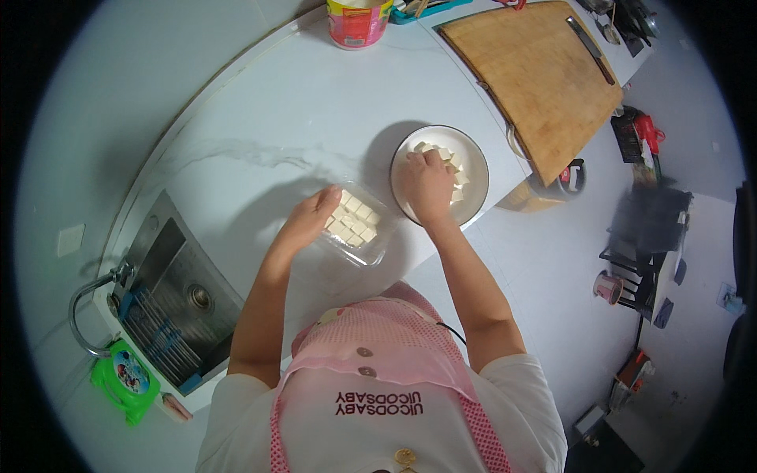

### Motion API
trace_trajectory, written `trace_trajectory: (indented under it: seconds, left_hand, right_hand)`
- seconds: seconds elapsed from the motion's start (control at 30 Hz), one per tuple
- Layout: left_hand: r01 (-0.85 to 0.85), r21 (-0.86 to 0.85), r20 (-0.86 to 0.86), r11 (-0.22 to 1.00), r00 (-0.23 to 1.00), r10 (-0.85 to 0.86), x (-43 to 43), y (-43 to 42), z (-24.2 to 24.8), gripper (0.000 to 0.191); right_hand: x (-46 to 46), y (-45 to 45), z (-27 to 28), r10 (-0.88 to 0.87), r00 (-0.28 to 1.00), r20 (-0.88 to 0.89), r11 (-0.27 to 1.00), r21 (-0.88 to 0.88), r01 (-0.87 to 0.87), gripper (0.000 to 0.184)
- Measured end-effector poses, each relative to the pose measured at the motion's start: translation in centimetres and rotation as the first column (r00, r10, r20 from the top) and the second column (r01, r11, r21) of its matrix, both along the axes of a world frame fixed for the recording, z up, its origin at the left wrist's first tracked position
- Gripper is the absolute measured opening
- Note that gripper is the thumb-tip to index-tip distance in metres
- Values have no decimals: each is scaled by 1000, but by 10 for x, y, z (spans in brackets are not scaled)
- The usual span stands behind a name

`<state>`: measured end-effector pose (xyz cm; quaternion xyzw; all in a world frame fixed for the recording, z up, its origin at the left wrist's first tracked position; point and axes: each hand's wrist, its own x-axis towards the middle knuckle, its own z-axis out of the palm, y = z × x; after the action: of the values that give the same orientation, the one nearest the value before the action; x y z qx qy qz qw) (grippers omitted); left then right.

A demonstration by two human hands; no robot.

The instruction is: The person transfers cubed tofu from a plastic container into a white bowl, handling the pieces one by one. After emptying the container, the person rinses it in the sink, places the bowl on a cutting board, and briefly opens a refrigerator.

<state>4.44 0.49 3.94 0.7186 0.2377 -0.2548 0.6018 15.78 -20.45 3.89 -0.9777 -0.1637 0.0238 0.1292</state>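
Note:
My left hand (310,217) grips the left edge of a clear plastic tray (375,251), its thumb over the rim. Pale cubes, which look like tofu (353,219), sit in rows inside it. To the right stands a round white bowl (473,198) with a dark rim. My right hand (430,183) reaches down into this bowl, fingers on loose white cubes (450,158) along its far side. The fingertips are partly hidden, so whether they pinch a cube is unclear.
A wooden cutting board (532,77) with a knife (591,50) lies at the upper right. The sink (195,284) with a drying rack (159,337) is at left. A red-and-yellow tub (359,26) stands at the back. A green jug (125,378) sits beside the sink.

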Motion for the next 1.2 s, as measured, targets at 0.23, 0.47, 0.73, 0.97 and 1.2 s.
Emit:
trace_trajectory:
  seconds: [0.23,0.47,0.73,0.97,1.2]
  left_hand:
    - [18,49,93,999,995,-22,0,0,-2,52]
    - [16,39,31,999,999,-17,1,1,3,56]
    - [29,55,44,998,999,-32,3,1,4,58]
    - [33,0,46,999,998,-33,4,4,-10,59]
    - [13,20,86,1000,996,-15,3,2,-6,55]
  right_hand:
    - [34,-20,5,213,971,-112,974,-52,-219,30]
    - [41,-21,-2,362,929,-70,920,-136,-369,24]
    - [40,-15,-4,127,992,-10,992,-25,-127,20]
    - [10,-25,20,56,976,-212,998,5,-56,34]
    - [0,-21,4,97,989,-112,986,-123,-110,35]
